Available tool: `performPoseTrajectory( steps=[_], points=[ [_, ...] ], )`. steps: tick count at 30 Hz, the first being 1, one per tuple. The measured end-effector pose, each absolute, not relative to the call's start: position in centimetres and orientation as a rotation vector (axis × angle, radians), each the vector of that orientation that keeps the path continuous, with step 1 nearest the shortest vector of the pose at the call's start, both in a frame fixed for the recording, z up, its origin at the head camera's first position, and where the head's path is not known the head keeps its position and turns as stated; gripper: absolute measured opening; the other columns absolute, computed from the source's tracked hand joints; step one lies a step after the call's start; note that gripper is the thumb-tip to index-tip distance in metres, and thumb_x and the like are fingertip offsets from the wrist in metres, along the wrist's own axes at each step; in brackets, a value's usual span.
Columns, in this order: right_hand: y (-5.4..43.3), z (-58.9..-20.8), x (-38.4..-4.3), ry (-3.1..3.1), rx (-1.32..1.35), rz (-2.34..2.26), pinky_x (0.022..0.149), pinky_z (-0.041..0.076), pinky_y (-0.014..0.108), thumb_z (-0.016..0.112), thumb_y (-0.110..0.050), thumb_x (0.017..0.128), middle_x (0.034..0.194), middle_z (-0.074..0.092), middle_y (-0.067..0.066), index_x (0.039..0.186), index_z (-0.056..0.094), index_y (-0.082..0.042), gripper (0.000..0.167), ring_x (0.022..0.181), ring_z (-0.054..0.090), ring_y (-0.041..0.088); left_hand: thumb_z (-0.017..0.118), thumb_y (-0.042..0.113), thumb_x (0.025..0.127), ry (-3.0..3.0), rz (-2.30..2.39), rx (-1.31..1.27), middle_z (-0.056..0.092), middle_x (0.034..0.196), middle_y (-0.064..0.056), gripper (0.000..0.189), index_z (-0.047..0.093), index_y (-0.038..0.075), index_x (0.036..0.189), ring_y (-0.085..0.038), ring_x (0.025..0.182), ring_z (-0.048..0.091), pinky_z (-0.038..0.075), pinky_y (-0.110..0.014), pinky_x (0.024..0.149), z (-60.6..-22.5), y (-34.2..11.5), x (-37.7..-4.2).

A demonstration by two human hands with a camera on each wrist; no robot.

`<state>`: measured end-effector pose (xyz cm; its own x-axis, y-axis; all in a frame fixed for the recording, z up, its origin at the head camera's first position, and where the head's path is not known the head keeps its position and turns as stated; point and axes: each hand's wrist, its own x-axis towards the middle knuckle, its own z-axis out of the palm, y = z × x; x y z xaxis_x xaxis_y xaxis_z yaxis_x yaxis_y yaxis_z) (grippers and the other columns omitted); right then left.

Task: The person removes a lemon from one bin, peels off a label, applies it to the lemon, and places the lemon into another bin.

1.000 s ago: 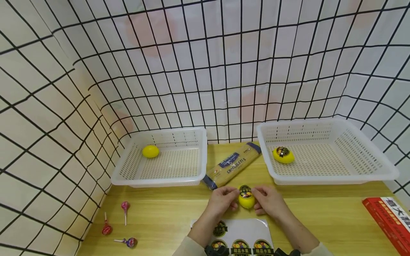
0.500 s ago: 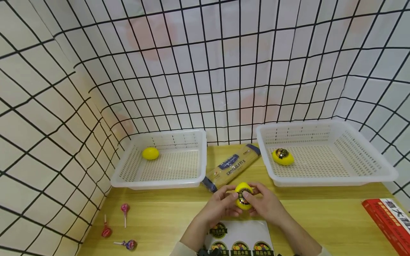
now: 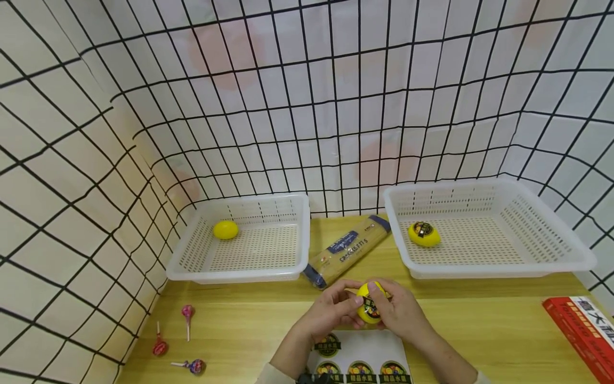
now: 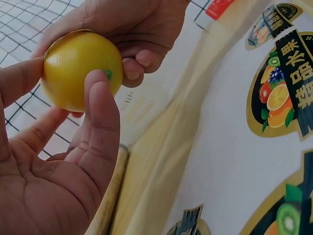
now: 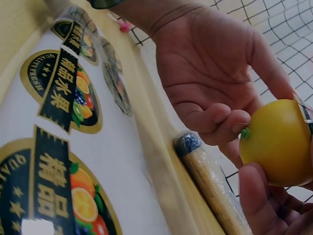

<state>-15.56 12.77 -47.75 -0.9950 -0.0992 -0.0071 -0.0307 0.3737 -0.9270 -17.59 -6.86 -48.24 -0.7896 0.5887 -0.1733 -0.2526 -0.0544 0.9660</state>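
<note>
Both hands hold a yellow lemon above the table, just beyond the sticker sheet. A dark round label sticker with fruit pictures is on the lemon's near face. My left hand grips the lemon from the left, with its thumb at the sticker's edge. From the right, my right hand holds it, its thumb laid over the upper part of the sticker. In the left wrist view, the lemon shows its green tip, close to the left fingers. The right wrist view catches the sticker's edge on the lemon's far side.
A white basket at back left contains a plain lemon. Another white basket at back right contains a stickered lemon. Between them lies a spaghetti pack. Several lollipops lie left; a red box lies right.
The fingertips were at the sticker's two sides; then the thumbs came onto its face. The lemon has turned in the hands, and the right thumb now lies across the sticker's upper part.
</note>
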Motion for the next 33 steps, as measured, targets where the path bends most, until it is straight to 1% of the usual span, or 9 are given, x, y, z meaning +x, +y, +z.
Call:
performPoseTrajectory(
  steps=[5,10,14,16,18,21,25,28,33],
  points=[
    [12.5,-47.9,-15.4,2.589,-0.020,-1.741,0.046,0.057,0.031,0.040,-0.042,0.110,0.089,0.062,0.009,0.114,0.069,-0.007,0.046,0.053,0.060,0.016,0.062,0.027,0.102,1.725,1.887,0.371,0.061,0.106,-0.007,0.041,0.054,0.010,0.138,-0.013,0.072,0.069,0.060,-0.025,0.069,-48.1,-6.7,-17.4],
    [12.1,-48.1,-15.2,2.613,0.051,-1.755,0.046,0.056,0.030,0.031,-0.046,0.111,0.088,0.063,0.010,0.111,0.070,-0.007,0.055,0.055,0.060,0.017,0.066,0.037,0.099,1.886,1.841,0.439,0.058,0.107,-0.006,0.047,0.050,0.008,0.133,-0.013,0.073,0.065,0.059,-0.027,0.070,-47.8,-6.0,-16.8],
    [11.7,-48.1,-15.0,2.583,0.042,-1.797,0.047,0.056,0.030,0.031,-0.046,0.112,0.087,0.063,0.010,0.112,0.070,-0.008,0.055,0.056,0.060,0.018,0.075,0.039,0.093,1.996,1.804,0.427,0.056,0.108,-0.008,0.055,0.044,0.007,0.126,-0.012,0.080,0.064,0.059,-0.028,0.072,-47.7,-5.2,-16.4],
    [11.5,-48.0,-14.8,2.573,0.020,-1.811,0.047,0.055,0.030,0.032,-0.045,0.112,0.086,0.062,0.008,0.113,0.070,-0.007,0.054,0.054,0.060,0.017,0.078,0.039,0.090,2.029,1.788,0.397,0.057,0.108,-0.009,0.060,0.043,0.006,0.126,-0.013,0.083,0.065,0.058,-0.027,0.072,-47.8,-4.9,-16.3],
    [11.3,-47.9,-14.6,2.585,-0.003,-1.816,0.046,0.055,0.030,0.034,-0.043,0.112,0.084,0.061,0.007,0.112,0.071,-0.007,0.052,0.053,0.059,0.016,0.078,0.041,0.090,2.064,1.754,0.389,0.061,0.105,-0.008,0.061,0.046,0.005,0.128,-0.012,0.081,0.065,0.057,-0.026,0.069,-47.8,-4.7,-16.2],
    [11.2,-48.0,-14.4,2.647,-0.062,-1.816,0.044,0.054,0.028,0.038,-0.037,0.112,0.081,0.060,0.005,0.106,0.071,-0.008,0.044,0.051,0.058,0.013,0.074,0.042,0.093,2.065,1.714,0.452,0.068,0.096,-0.005,0.051,0.057,0.007,0.125,-0.010,0.075,0.064,0.055,-0.025,0.065,-47.9,-4.6,-16.1],
    [11.0,-48.1,-14.2,2.717,-0.147,-1.834,0.042,0.052,0.027,0.043,-0.030,0.111,0.080,0.061,0.003,0.095,0.072,-0.009,0.039,0.048,0.056,0.009,0.068,0.043,0.097,2.059,1.700,0.541,0.071,0.084,0.003,0.033,0.067,0.012,0.110,-0.007,0.068,0.063,0.052,-0.023,0.060,-48.0,-4.6,-16.0],
    [11.0,-48.1,-14.3,2.707,-0.147,-1.861,0.041,0.052,0.028,0.043,-0.030,0.111,0.081,0.062,0.003,0.089,0.071,-0.008,0.042,0.048,0.056,0.010,0.061,0.048,0.100,2.145,1.670,0.524,0.067,0.081,0.006,0.035,0.067,0.014,0.107,-0.005,0.066,0.058,0.048,-0.022,0.058,-48.0,-4.7,-15.9],
    [11.0,-48.0,-14.4,2.658,-0.077,-1.893,0.042,0.054,0.032,0.041,-0.033,0.112,0.083,0.063,0.005,0.085,0.071,-0.009,0.047,0.049,0.057,0.014,0.042,0.051,0.107,2.250,1.624,0.507,0.056,0.079,0.006,0.045,0.067,0.013,0.111,-0.005,0.067,0.052,0.046,-0.022,0.059,-48.1,-4.9,-16.1]
  ],
)
